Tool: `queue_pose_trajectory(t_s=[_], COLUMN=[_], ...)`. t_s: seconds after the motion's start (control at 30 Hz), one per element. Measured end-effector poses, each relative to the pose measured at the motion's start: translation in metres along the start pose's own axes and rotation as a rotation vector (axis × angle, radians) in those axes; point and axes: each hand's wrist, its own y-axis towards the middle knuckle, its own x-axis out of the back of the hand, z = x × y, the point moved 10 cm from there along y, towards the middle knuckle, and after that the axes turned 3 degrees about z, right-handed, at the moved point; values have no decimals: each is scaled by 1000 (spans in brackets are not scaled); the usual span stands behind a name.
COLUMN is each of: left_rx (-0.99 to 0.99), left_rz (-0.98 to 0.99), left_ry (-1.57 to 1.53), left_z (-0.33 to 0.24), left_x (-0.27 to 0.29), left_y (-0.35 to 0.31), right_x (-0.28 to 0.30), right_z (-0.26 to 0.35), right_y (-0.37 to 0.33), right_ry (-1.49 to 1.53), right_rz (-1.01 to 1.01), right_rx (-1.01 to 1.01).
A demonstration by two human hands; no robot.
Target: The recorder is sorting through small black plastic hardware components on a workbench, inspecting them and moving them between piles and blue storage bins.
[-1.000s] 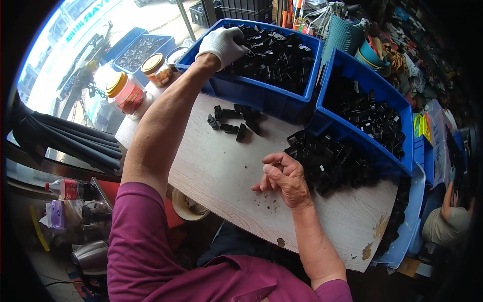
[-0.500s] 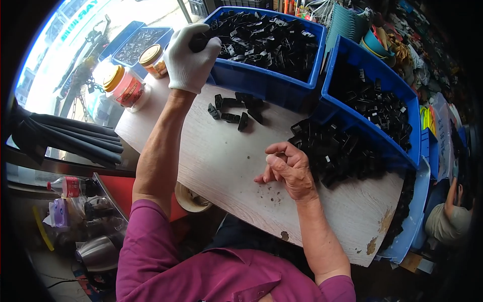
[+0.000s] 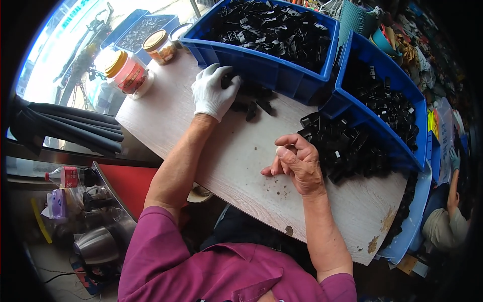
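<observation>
My left hand (image 3: 216,93), in a white knit glove, is low over a small group of black plastic parts (image 3: 251,108) in front of the large blue bin. Its thumb and fingers are curled round a black plastic part (image 3: 228,80), largely hidden by the glove. My bare right hand (image 3: 299,163) hovers at the table's middle, loosely bent with fingers apart and nothing visible in them. Just right of it lies a heap of similar black parts (image 3: 347,151), spread in front of a second blue bin.
The large blue bin (image 3: 261,70) is full of black parts; the second blue bin (image 3: 380,118) holds more. Two lidded jars (image 3: 132,75) stand at the table's far left. The pale table (image 3: 226,156) has a worn front edge. Another person (image 3: 445,221) is at the far right.
My left hand has come down from the large bin's left corner to the small group of parts on the table, partly covering it. My right hand keeps its pose; the view has shifted slightly.
</observation>
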Motion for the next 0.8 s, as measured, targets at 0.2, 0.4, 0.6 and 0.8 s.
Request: queue_pose_trajectory(t_s=[0.2, 0.4, 0.6, 0.8], left_rx=[143, 242, 341, 327], left_rz=[-129, -204, -181, 42], left_ry=[-410, -630, -635, -497], left_z=[26, 66, 78, 98], left_x=[13, 18, 18, 0], left_y=[5, 7, 8, 10], right_x=[2, -1, 2, -3], right_z=[1, 2, 3, 1], right_y=[0, 1, -1, 1], right_ry=[-4, -8, -6, -3], right_rz=[14, 14, 13, 25], right_rx=[20, 22, 38, 18])
